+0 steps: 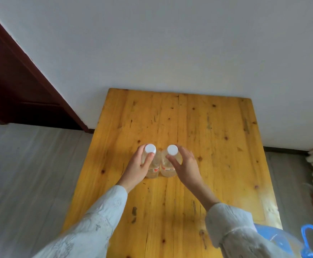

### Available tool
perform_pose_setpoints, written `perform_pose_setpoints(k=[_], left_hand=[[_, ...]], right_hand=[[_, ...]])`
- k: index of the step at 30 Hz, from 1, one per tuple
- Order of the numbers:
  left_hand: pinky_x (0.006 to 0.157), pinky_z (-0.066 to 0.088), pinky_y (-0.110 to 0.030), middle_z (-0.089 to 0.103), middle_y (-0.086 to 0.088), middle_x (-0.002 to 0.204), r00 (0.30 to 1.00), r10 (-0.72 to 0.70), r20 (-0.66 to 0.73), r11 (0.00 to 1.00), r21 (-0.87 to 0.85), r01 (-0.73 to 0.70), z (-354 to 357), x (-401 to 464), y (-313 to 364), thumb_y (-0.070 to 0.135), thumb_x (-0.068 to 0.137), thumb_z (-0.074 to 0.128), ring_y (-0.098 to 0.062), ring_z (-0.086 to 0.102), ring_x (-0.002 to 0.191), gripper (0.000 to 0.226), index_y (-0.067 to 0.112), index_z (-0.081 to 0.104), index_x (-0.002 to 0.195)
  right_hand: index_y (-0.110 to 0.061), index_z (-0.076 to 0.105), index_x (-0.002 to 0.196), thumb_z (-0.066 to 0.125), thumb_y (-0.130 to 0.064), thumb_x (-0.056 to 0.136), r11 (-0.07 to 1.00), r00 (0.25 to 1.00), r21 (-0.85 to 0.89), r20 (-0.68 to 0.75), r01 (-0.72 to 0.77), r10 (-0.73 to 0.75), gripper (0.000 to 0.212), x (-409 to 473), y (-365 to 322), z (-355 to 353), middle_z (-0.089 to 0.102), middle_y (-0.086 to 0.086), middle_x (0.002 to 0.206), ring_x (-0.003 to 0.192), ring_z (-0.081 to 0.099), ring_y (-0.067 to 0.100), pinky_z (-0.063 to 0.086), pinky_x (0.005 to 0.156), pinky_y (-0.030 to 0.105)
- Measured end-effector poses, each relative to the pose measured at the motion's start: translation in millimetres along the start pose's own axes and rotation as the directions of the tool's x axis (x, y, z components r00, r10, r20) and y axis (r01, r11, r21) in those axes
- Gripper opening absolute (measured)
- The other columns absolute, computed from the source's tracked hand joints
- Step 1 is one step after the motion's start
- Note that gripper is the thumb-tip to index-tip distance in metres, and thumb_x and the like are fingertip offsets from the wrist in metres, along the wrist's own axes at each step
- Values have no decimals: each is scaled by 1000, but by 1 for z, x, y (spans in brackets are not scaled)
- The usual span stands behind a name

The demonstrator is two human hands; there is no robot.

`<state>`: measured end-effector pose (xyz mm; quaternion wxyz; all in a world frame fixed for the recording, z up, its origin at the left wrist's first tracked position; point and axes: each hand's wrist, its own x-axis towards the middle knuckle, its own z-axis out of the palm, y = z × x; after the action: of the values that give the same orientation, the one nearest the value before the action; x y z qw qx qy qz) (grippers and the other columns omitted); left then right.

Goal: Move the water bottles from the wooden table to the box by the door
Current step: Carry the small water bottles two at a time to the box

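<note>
Two clear water bottles stand upright and touching, side by side, near the middle of the wooden desk (217,136). The left hand (139,164) curls around the left bottle (152,164), thumb just below its white cap. The right hand (186,164) wraps the right bottle (167,164) likewise.

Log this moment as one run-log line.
stage: grasping | left hand: closing on left bottle | right hand: closing on right bottle | bottles: upright, side by side on table | box: not in view
</note>
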<state>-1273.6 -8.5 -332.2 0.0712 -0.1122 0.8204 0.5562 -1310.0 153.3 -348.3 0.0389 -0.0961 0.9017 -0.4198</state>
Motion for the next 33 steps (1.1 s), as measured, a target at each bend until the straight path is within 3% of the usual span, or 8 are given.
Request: perform_pose_setpoints(k=[9, 12, 15, 19, 24, 27, 29, 33], left_hand=[[88, 42, -29, 56, 1, 116, 992, 92, -89, 994, 66, -86, -10, -7, 2, 44, 88, 38, -14, 53, 107, 42, 20, 43, 122], [84, 43, -17, 60, 5, 108, 985, 163, -55, 986, 34, -161, -21, -13, 21, 47, 87, 37, -4, 56, 99, 39, 22, 46, 115], [76, 41, -4, 60, 13, 98, 968, 249, -1, 968, -14, -249, -27, -25, 42, 49, 83, 38, 9, 56, 92, 30, 30, 46, 105], [69, 43, -4, 60, 16, 92, 927, 368, 72, 928, -91, -361, -31, -50, 64, 51, 81, 38, 14, 57, 81, 27, 34, 48, 100], [68, 45, -7, 63, 11, 89, 844, 479, 244, 877, -182, -445, -22, -96, 84, 53, 79, 40, 9, 58, 76, 32, 30, 52, 98], [69, 48, -16, 65, 9, 86, 779, 508, 367, 861, -203, -466, -4, -135, 89, 56, 80, 39, 3, 59, 75, 30, 33, 54, 92], [69, 49, -23, 65, 9, 82, 720, 524, 456, 849, -208, -486, 12, -163, 94, 56, 83, 40, -2, 60, 74, 30, 31, 55, 89], [68, 48, -24, 64, 16, 72, 562, 557, 611, 814, -269, -515, 55, -229, 101, 55, 82, 41, 5, 57, 68, 28, 31, 56, 83]], right_hand=[[-10, 51, 119, 52, -37, 88, 1000, 999, -9, -42, 11, -12, 41, -17, -8, -8, 60, 0, 101, 93, 53, 13, 34, 74, 15], [-11, 53, 109, 47, -42, 86, 999, 995, 35, -98, 15, -12, 40, -32, -24, -20, 54, -5, 84, 70, 48, 3, 35, 61, 9], [-13, 51, 93, 42, -49, 84, 995, 984, 97, -176, 16, 1, 38, -55, -41, -36, 57, 3, 80, 70, 52, 7, 38, 61, 18], [-10, 50, 88, 40, -53, 82, 990, 947, 144, -317, -4, 50, 45, -102, -71, -57, 58, 15, 85, 79, 57, 31, 48, 68, 45], [-21, 52, 88, 44, -43, 85, 962, 832, 257, -510, -94, 217, 23, -188, -100, -71, 58, 9, 85, 82, 58, 27, 49, 74, 43], [-14, 54, 93, 44, -44, 84, 945, 768, 286, -568, -155, 298, 33, -249, -111, -73, 61, 11, 91, 89, 60, 26, 50, 79, 40], [-11, 56, 96, 47, -33, 88, 926, 694, 333, -624, -180, 359, 25, -292, -115, -74, 63, 10, 93, 88, 62, 22, 51, 78, 36], [-25, 56, 86, 50, -22, 90, 888, 506, 396, -731, -232, 458, 8, -389, -118, -82, 61, -11, 79, 69, 57, -7, 46, 65, 14]])
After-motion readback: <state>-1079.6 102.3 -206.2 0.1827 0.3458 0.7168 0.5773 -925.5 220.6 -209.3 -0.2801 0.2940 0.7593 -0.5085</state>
